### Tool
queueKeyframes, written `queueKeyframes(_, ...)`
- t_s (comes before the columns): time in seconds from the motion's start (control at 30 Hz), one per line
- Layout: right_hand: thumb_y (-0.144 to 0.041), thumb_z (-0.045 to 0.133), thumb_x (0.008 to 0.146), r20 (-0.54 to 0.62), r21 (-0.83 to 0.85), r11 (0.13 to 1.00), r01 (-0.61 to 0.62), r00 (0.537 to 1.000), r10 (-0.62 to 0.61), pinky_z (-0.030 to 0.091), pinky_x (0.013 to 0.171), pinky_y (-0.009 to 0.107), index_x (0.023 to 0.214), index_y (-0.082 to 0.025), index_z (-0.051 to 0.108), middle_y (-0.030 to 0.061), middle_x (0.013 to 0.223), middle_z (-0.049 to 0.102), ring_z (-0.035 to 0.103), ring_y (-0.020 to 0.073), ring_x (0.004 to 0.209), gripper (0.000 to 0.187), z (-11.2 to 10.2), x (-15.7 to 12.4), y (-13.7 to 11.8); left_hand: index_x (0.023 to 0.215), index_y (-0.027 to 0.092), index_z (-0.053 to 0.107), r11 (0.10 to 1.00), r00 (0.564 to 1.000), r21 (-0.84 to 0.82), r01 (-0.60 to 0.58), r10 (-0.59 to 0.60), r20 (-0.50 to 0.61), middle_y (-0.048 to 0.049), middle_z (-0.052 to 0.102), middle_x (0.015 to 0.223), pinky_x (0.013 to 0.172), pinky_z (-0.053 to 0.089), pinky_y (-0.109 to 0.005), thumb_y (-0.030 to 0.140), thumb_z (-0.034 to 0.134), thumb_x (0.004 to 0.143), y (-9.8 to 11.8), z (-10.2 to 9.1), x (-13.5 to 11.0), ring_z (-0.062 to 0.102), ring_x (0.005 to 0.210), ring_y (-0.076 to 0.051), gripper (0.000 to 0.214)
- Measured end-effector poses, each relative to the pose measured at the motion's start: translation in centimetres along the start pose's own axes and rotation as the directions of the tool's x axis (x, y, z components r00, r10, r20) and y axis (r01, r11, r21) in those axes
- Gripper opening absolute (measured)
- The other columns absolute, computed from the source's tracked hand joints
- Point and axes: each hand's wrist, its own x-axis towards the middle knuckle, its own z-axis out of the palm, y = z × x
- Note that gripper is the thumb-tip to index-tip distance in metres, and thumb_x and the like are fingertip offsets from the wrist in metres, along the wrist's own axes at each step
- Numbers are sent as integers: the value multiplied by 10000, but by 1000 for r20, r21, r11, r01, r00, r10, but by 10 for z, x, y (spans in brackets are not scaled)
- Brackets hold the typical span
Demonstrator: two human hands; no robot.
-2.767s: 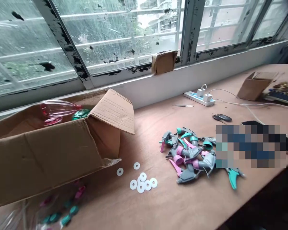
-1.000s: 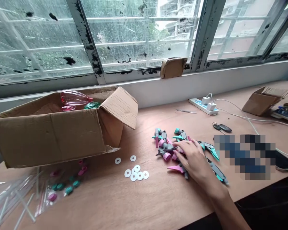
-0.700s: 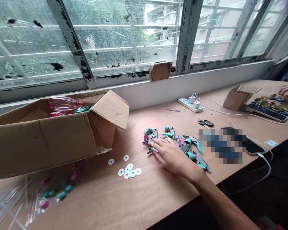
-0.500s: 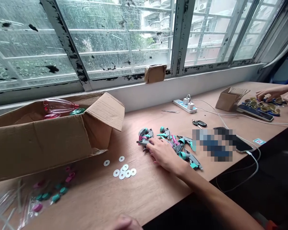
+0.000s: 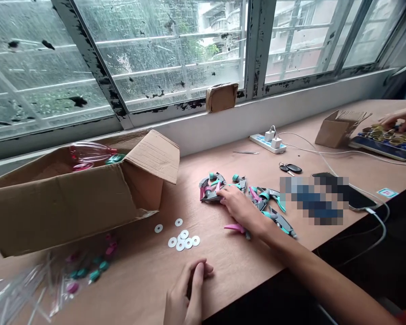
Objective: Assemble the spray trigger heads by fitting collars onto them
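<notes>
My right hand (image 5: 240,208) lies palm down on a heap of plastic spray trigger heads (image 5: 209,188) in grey, teal and pink, its fingertips against a grey head. A pink trigger (image 5: 235,228) sticks out below that hand. My left hand (image 5: 187,291) rests near the table's front edge with curled fingers and nothing visible in them. It is nearest to several white washers (image 5: 184,240) and a clear bag of thin plastic tubes (image 5: 20,289). Teal and pink caps (image 5: 94,271) lie beside the bag.
An open cardboard box (image 5: 71,203) holds a clear pink bottle (image 5: 91,151). Along the window sit a power strip (image 5: 267,143), tweezers (image 5: 246,152), keys (image 5: 290,168) and a phone (image 5: 358,201). At far right, a co-worker's hand (image 5: 401,118) works over golden pieces (image 5: 382,134).
My left hand has come into view at the bottom. My right hand has shifted on the heap, and a pink trigger now shows below it. The view has swung slightly.
</notes>
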Motion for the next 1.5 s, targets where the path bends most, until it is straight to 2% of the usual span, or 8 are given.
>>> queueKeyframes(0.27,-97,506,1006,-215,87,996,27,977,-8,501,877,347,1028,-175,678,98,1028,712,628,243,1007,191,-21,-4,-12,953,210,764,999,999,-46,10,-9,33,-82,783,898,810,564,-326,632,573,912,6,-6,-2,725,852,-262,465)
queueKeyframes(0.37,-123,479,1030,-444,130,947,292,872,-208,525,860,368,1104,-174,654,102,1020,717,635,237,971,197,-29,-34,-40,999,196,763,983,1000,-185,18,-13,27,-110,794,953,729,561,-338,747,512,887,-2,-6,1,716,796,-255,616)
queueKeyframes(0.53,-82,417,1025,-400,62,703,709,663,-633,557,734,320,1158,-140,639,112,1005,758,680,210,861,265,-3,-96,-95,957,181,743,897,992,-442,8,-61,-106,-119,790,1001,754,582,-354,849,517,803,-13,-11,4,732,844,-275,722)
queueKeyframes(0.63,-131,433,1029,-291,221,722,655,751,-593,586,739,315,1177,-158,626,95,998,751,686,209,862,245,21,-106,-105,910,165,704,889,966,-459,16,-131,-221,-72,770,855,678,561,-286,688,674,830,-12,-12,4,724,743,-221,530)
queueKeyframes(0.8,-178,466,1016,-74,273,945,179,984,-165,622,843,371,1322,-167,575,148,1264,662,671,258,1098,325,31,-89,-89,930,156,678,915,930,-398,-58,-95,-356,-1,681,679,554,472,-215,660,688,838,-3,-8,5,593,564,-127,512)
queueKeyframes(0.9,-241,508,1021,-10,148,983,110,994,-110,637,809,396,1405,-187,547,144,1365,629,634,292,1166,390,28,-80,-83,924,158,665,930,938,-364,-47,-84,-336,10,647,654,576,464,-220,660,674,848,1,-8,7,573,577,-128,508)
queueKeyframes(1.07,-202,522,1024,45,87,951,296,953,-300,606,872,427,1303,-228,652,72,1330,693,624,286,1092,309,25,-79,-86,908,167,639,943,973,-333,-27,-52,-226,-20,693,767,648,489,-242,645,692,838,-2,-13,12,606,663,-148,485)
queueKeyframes(1.5,-139,605,952,-14,415,904,102,994,-106,536,807,338,1112,-199,662,72,1079,716,682,217,919,180,33,-76,-69,1010,170,587,941,993,-330,-77,42,-112,-14,683,844,582,455,-211,569,649,906,-5,-10,13,614,654,-123,417)
